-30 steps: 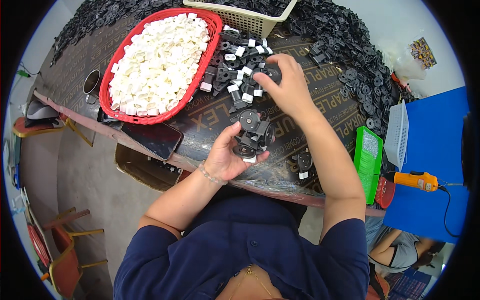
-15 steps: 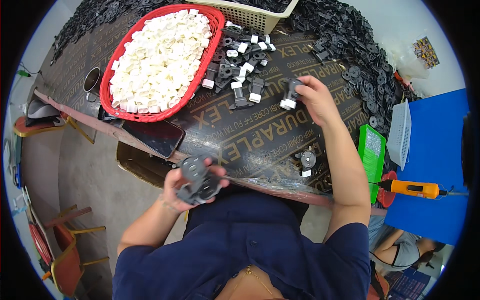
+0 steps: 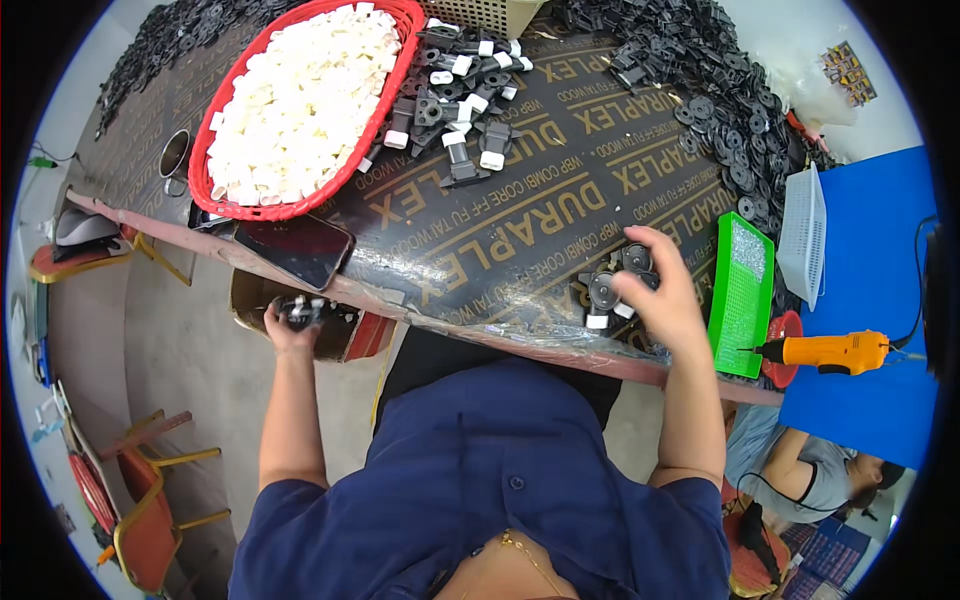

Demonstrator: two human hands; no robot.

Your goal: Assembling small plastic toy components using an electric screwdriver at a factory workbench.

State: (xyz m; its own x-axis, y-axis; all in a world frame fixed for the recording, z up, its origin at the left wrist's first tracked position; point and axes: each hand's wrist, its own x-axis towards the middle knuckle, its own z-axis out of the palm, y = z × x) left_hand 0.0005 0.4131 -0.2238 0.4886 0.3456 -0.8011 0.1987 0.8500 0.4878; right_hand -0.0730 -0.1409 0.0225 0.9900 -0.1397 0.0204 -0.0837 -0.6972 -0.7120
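Observation:
My left hand (image 3: 290, 330) is lowered off the table's front edge, at the mouth of a cardboard box (image 3: 368, 338). Its fingers are closed around black plastic parts (image 3: 303, 312); how many is unclear. My right hand (image 3: 668, 300) is over the table at the right, thumb and fingers spread. Beside its fingertips, two round black plastic parts lie close together: a nearer one (image 3: 602, 290) with a white sleeve on its end, and a farther one (image 3: 637, 258). The thumb overlaps the edge of the pair; whether it touches cannot be made out.
A red basket (image 3: 198, 172) full of white sleeves stands at the left, beside a pile of sleeved black parts (image 3: 470, 105). A phone (image 3: 295, 250) and metal mug (image 3: 174, 157) lie near the edge. At right are a green tray (image 3: 738, 300) and orange electric screwdriver (image 3: 835, 352).
My left hand has moved left and away, from the table's edge to the box, still holding black parts. My right hand came nearer, setting its sleeved part beside the other and letting go.

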